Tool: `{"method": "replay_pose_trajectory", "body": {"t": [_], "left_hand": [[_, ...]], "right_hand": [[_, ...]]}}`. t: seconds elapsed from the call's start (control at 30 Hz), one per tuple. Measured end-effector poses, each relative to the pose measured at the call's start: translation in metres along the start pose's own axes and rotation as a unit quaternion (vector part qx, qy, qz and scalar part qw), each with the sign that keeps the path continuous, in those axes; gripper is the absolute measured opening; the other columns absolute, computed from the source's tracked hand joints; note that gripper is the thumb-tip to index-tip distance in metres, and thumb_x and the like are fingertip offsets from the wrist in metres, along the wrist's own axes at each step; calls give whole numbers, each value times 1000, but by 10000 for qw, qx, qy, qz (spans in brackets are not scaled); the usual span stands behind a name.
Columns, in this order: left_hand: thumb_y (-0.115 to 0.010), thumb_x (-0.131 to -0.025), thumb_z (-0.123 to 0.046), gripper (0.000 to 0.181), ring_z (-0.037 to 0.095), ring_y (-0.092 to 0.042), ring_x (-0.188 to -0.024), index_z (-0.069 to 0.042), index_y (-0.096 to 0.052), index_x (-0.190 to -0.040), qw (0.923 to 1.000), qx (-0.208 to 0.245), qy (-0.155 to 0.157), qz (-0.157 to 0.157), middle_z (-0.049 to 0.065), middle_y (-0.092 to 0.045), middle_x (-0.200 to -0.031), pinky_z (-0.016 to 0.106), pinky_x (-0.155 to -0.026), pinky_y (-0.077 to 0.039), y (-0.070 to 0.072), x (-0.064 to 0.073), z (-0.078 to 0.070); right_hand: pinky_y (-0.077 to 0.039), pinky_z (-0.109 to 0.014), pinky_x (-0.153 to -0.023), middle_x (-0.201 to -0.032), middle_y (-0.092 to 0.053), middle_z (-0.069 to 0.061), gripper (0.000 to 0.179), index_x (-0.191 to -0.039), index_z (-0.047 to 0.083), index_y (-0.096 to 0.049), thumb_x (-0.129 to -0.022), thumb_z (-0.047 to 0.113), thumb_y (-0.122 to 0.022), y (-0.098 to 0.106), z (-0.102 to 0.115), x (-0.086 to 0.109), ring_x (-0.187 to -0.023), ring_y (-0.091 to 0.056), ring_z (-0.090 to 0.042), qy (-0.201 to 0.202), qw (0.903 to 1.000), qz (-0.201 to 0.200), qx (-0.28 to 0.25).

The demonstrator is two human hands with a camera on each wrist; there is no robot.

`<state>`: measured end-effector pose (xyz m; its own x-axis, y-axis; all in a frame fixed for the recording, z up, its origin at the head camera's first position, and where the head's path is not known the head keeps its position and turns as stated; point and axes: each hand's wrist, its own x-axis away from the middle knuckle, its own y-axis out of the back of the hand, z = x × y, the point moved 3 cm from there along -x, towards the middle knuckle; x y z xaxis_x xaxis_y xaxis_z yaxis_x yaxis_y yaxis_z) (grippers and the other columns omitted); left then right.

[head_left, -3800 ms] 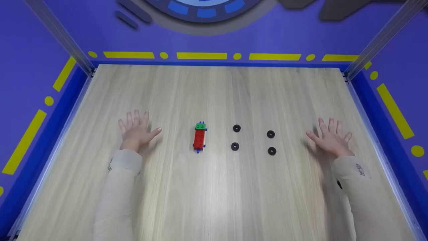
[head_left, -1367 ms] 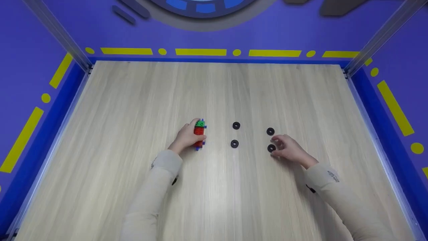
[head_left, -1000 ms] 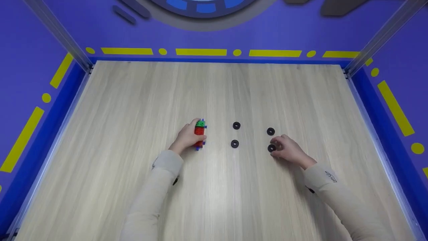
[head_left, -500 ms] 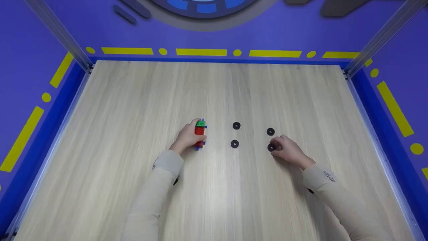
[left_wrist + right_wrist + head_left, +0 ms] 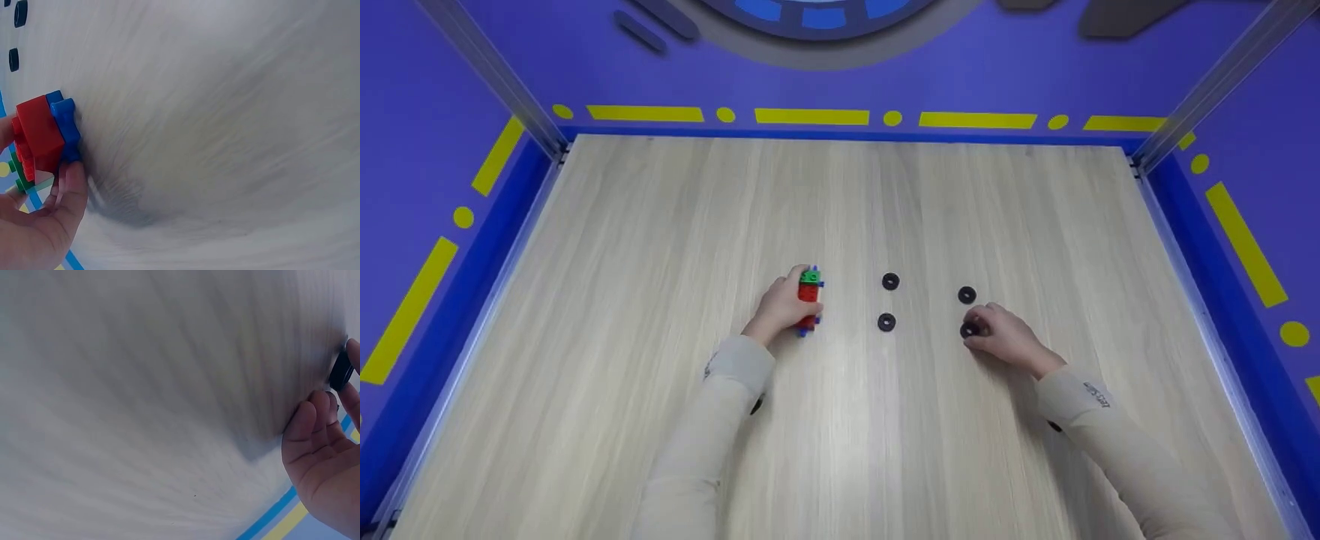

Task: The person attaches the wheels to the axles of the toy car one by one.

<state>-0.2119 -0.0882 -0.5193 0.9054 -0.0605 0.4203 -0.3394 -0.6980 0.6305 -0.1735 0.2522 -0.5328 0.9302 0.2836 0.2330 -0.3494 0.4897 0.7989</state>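
A small block build [image 5: 808,299], red with a green block at its far end and blue pieces at the ends, lies near the middle of the wooden table [image 5: 660,225]. My left hand [image 5: 781,306] grips it from the left; the left wrist view shows the build [image 5: 42,138] between fingers and thumb. Several black wheels lie to its right. My right hand [image 5: 997,334] pinches the near right wheel [image 5: 968,329], which shows as a wheel [image 5: 340,372] between the fingertips in the right wrist view. The far right wheel [image 5: 967,295] lies just beyond the hand.
Two more black wheels [image 5: 890,282] [image 5: 886,322] lie between the hands. Blue walls with yellow marks and metal posts [image 5: 491,75] enclose the table on three sides.
Both hands came in from the table's sides; the left took hold of the block build, and the right closed its fingers on the near right wheel. Little has moved in the last second.
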Motion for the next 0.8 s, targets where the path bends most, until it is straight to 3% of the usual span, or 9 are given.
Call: {"method": "replay_pose_trajectory", "body": {"t": [0.57, 0.8], "left_hand": [[-65, -77, -24, 72, 23, -52, -93, -28, -24, -137, 9999, -68, 97, -97, 11, -45, -114, 34, -75, -47, -2, -1, -1], [-65, -76, -25, 71, 24, -52, -92, -25, -26, -136, 9988, -382, 107, -289, 11, -48, -113, 34, -75, -47, -3, 0, -3]], "right_hand": [[-43, -41, -77, -98, -55, -11, 28, -104, 6, -57, -79, 17, -63, -1, -2, 0, -88, -52, -23, -97, 9999, 100, 24], [-43, -41, -76, -97, -55, -11, 28, -103, 6, -57, -78, 17, -63, -1, -2, -1, -88, -52, -23, -56, 10000, 56, 12]]}}
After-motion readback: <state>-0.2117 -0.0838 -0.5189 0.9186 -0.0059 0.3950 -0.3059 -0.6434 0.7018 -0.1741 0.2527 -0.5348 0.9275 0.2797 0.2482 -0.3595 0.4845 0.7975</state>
